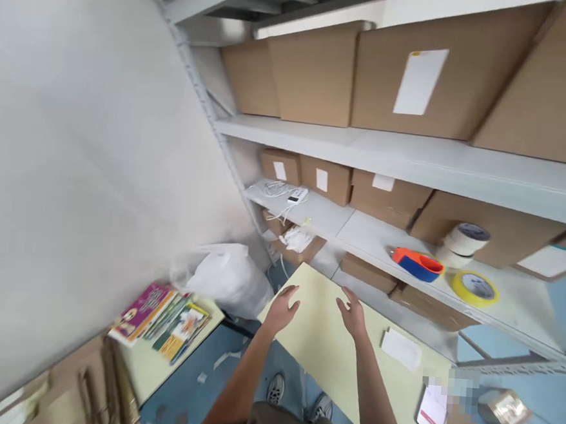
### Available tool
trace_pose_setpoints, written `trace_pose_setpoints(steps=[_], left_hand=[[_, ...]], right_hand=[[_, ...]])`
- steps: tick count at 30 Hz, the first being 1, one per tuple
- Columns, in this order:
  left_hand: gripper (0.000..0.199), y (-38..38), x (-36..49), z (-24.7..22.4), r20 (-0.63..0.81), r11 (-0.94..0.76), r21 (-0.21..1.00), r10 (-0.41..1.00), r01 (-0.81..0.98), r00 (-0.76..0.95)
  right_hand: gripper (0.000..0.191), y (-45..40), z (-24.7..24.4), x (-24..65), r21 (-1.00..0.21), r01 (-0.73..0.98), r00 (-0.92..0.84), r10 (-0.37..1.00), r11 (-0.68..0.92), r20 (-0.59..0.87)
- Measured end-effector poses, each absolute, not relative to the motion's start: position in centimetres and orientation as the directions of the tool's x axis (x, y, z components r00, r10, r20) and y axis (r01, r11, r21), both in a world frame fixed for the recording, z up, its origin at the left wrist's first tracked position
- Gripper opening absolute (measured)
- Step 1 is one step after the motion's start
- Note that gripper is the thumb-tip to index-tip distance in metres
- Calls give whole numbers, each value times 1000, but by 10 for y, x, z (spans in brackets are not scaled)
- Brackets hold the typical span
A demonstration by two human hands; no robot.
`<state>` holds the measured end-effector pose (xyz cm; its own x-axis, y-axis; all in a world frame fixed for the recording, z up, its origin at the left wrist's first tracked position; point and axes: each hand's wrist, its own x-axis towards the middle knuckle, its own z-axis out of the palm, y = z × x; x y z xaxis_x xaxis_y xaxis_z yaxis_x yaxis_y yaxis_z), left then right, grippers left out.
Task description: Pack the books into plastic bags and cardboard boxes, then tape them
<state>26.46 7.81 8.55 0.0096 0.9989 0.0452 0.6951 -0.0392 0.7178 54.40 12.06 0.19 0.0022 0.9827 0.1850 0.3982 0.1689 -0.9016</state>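
Both of my hands reach out over the pale yellow table (320, 331) in front of me, palms turned toward each other. My left hand (282, 310) is near the table's far left corner, its fingers curved and the thumb apart, with nothing in it. My right hand (352, 315) is a short way off on the right, held the same way and bare. Whether either hand touches the tabletop I cannot tell. Right of my right hand lies a stack of white paper (401, 348). A phone with a lit screen (432, 411) rests at the table's right end.
Shelving (403, 159) with cardboard boxes (312, 72) rises behind the table. One shelf holds an orange-and-blue tape dispenser (415, 264), yellow tape (475, 288), white rolls (460, 244) and a cabled white power strip (298, 195). Left are books (178, 324) and a white plastic bag (232, 279).
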Motion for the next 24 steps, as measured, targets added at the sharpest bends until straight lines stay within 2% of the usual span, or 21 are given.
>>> trace_pose_setpoints(steps=[5, 10, 17, 24], left_hand=[[50, 46, 203, 82, 18, 67, 701, 994, 710, -111], [52, 22, 157, 77, 82, 59, 753, 980, 656, -183], [56, -27, 37, 80, 142, 39, 788, 960, 615, -243], [55, -88, -103, 51, 104, 176, 838, 878, 517, -468]], right_hand=[[58, 134, 30, 488, -904, 374, -140, 976, 210, 169], [60, 127, 53, 414, -877, 383, -269, 943, 290, 194], [59, 88, 57, 277, -836, 409, -336, 912, 365, 234], [60, 48, 48, 134, -759, 444, -476, 843, 476, 251]])
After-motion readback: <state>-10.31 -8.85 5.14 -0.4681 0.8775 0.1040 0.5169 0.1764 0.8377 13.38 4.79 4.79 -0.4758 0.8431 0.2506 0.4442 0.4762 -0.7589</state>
